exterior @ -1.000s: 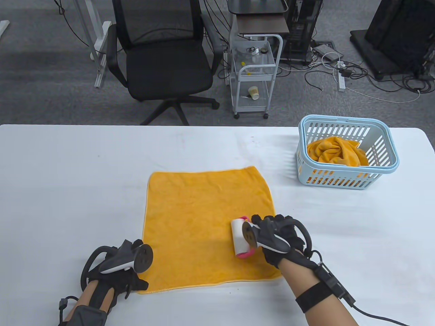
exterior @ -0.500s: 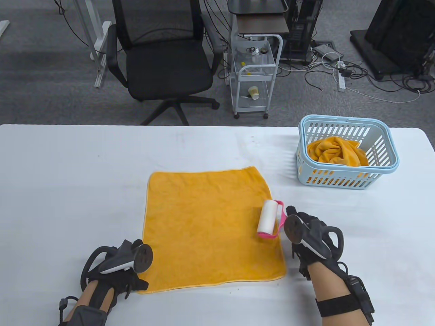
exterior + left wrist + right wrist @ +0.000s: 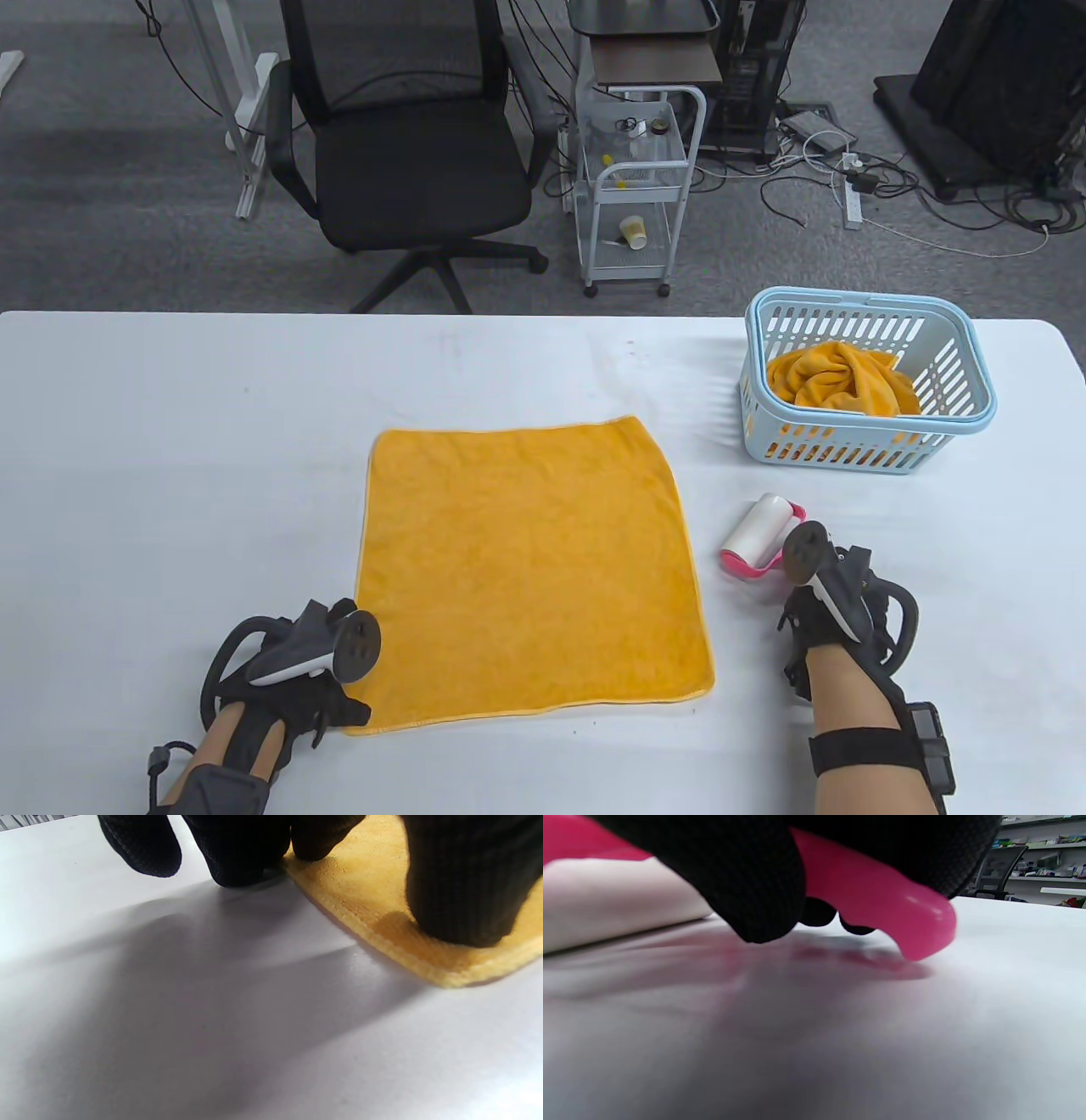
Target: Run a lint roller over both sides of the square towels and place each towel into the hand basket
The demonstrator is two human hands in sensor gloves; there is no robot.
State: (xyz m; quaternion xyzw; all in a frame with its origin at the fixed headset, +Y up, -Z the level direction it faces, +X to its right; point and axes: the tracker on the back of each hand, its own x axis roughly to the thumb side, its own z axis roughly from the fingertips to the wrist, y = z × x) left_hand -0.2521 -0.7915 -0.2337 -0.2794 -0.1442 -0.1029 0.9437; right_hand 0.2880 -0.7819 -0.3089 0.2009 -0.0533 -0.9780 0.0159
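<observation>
An orange square towel [image 3: 526, 560] lies flat mid-table. My left hand [image 3: 327, 700] rests on its near left corner; in the left wrist view the gloved fingertips [image 3: 462, 899] press the towel corner [image 3: 424, 959] and the table beside it. To the right of the towel, my right hand [image 3: 814, 594] grips the pink handle of the lint roller [image 3: 759, 535], whose white roll lies on the bare table. In the right wrist view the fingers [image 3: 746, 878] curl round the pink handle [image 3: 882, 908]. The light blue hand basket [image 3: 976, 373] stands at the back right with a crumpled orange towel [image 3: 840, 378] inside.
The white table [image 3: 170, 475] runs to a far edge. Behind it on the floor are a black office chair [image 3: 407, 153] and a small white trolley [image 3: 636, 187]. Cables lie on the floor at the back right.
My right hand has carried the lint roller rightwards off the towel and set its roll down on the table. The left hand and the towel have stayed put.
</observation>
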